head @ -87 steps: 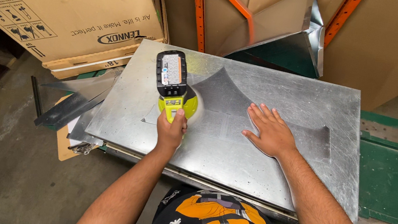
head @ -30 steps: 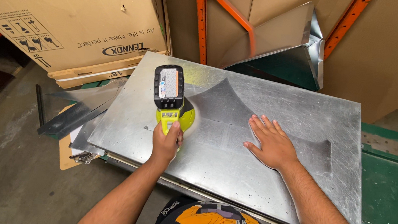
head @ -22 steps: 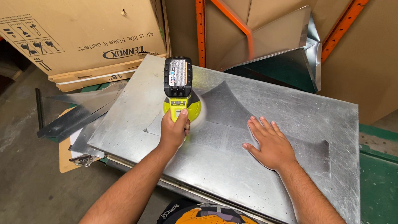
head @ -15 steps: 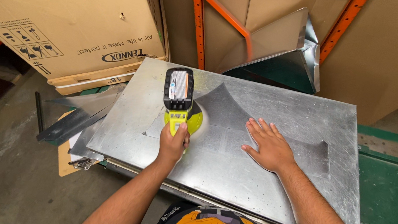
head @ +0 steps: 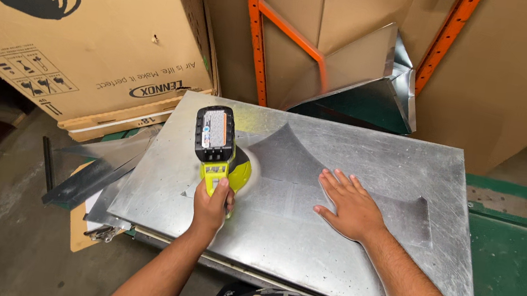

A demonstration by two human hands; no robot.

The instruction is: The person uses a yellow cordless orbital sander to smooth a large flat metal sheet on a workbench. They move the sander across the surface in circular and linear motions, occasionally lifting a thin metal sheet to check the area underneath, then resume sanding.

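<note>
head view, and the left hand point(head: 211, 203) grips the yellow-green cordless sander point(head: 219, 151), its pad down on the galvanized metal sheet point(head: 345, 245), while the right hand point(head: 347, 204) lies open and flat beside it, bracing mid-sanding; another steady, level pass looks due.

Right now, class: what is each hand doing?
Left hand: closed around the yellow-green cordless power tool.
Right hand: open, flat on the galvanised metal sheet.
</note>
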